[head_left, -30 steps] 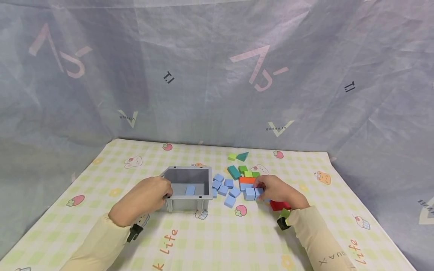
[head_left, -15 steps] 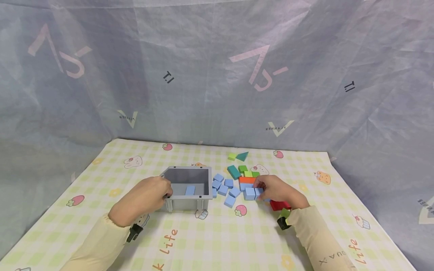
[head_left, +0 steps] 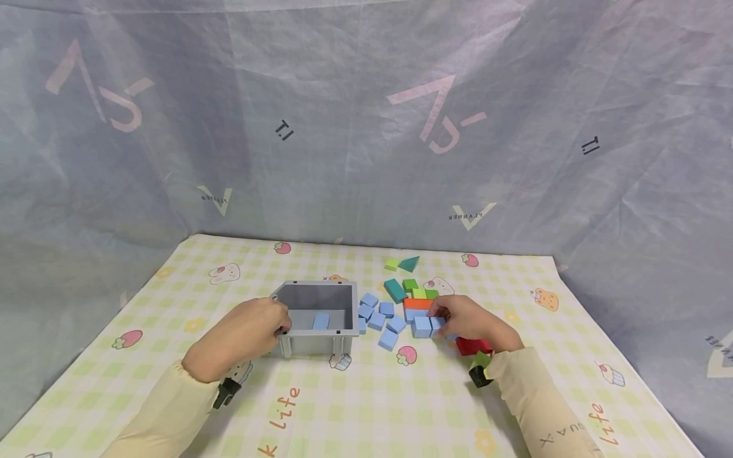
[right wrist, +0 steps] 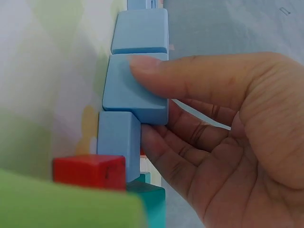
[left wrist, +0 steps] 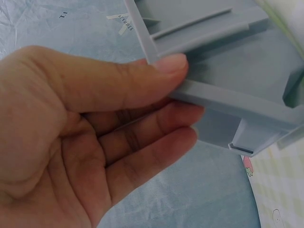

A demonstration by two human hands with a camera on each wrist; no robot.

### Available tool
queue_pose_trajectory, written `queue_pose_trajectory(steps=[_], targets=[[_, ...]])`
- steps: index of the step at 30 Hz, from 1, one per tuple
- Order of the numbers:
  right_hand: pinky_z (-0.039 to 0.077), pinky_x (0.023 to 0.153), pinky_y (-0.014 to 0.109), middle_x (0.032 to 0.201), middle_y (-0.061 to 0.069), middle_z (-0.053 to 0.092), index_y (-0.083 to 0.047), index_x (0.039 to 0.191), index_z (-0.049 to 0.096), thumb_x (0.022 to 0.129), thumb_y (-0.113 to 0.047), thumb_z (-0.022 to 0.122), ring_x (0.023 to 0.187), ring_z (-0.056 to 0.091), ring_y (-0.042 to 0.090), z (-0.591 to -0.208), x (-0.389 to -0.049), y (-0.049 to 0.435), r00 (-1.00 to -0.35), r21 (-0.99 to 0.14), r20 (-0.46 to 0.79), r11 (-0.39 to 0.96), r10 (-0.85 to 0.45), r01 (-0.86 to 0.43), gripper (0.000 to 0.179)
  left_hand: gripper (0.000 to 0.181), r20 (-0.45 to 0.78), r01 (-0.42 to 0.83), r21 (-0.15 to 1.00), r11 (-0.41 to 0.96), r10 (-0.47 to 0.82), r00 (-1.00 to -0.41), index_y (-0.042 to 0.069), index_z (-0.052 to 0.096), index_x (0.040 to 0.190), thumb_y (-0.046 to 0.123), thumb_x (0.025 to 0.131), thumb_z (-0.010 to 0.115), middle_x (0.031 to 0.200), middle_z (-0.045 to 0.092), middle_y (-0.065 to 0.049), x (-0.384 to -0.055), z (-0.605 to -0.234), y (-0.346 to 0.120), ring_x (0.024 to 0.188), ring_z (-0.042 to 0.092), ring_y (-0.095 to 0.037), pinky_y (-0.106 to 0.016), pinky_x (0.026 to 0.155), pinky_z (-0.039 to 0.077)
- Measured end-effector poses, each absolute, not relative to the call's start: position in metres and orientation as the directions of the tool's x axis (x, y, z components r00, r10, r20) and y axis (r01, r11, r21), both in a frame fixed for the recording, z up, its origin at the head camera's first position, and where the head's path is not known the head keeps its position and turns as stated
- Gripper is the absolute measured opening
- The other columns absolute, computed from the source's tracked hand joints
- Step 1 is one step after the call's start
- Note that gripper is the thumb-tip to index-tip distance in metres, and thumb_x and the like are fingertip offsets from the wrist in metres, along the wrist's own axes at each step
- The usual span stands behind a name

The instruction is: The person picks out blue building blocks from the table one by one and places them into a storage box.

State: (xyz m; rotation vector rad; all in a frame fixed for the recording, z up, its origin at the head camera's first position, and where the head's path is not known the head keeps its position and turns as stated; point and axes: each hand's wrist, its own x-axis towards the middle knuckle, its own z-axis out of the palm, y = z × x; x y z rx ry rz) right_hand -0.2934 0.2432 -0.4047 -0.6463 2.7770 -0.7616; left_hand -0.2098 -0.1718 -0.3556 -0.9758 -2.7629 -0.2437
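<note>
My left hand [head_left: 252,327] pinches the left rim of a grey plastic box [head_left: 315,343], thumb on top and fingers beneath the edge in the left wrist view. Inside the box lies one light blue block [head_left: 321,321]. Over on the right, my right hand [head_left: 466,319] holds a blue cube [right wrist: 133,88] between thumb and fingers. Another blue cube [right wrist: 141,31] stands right against it, and a smaller blue block [right wrist: 118,137] sits on its other side. Behind the thumb, the right fingers are partly hidden in the right wrist view.
Several loose blue blocks [head_left: 376,320] lie between box and right hand. Behind them are an orange block [head_left: 418,305], a teal block [head_left: 395,291] and green pieces [head_left: 410,285]. A red block [head_left: 473,346] lies beneath the right wrist. A grey curtain [head_left: 366,159] hangs behind the table.
</note>
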Motion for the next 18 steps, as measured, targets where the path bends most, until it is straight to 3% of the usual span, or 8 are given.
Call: queue_pose_trajectory(steps=[5, 18], targets=[[0.052, 0.084, 0.037, 0.095, -0.001, 0.065, -0.011, 0.1, 0.066, 0.077, -0.008, 0.084, 0.085, 0.058, 0.019, -0.405, -0.293, 0.247, -0.888, -0.553, -0.066, 0.758, -0.456, -0.347, 0.029, 0.053, 0.226, 0.626, 0.106, 0.773, 0.594, -0.772, 0.023, 0.031, 0.06, -0.022, 0.071, 0.056, 0.069, 0.024, 0.008, -0.21, -0.356, -0.172, 0.062, 0.021, -0.007, -0.027, 0.057, 0.017], [0.053, 0.083, 0.039, 0.095, 0.003, 0.066, -0.007, 0.102, 0.067, 0.079, -0.006, 0.081, 0.086, 0.059, 0.02, -0.391, -0.297, 0.257, -0.928, -0.545, -0.012, 0.78, -0.373, -0.307, 0.027, 0.055, 0.223, 0.624, 0.094, 0.775, 0.595, -0.772, 0.022, 0.023, 0.064, -0.02, 0.07, 0.056, 0.069, 0.021, 0.007, -0.211, -0.357, -0.172, 0.061, 0.017, -0.008, -0.026, 0.057, 0.015]])
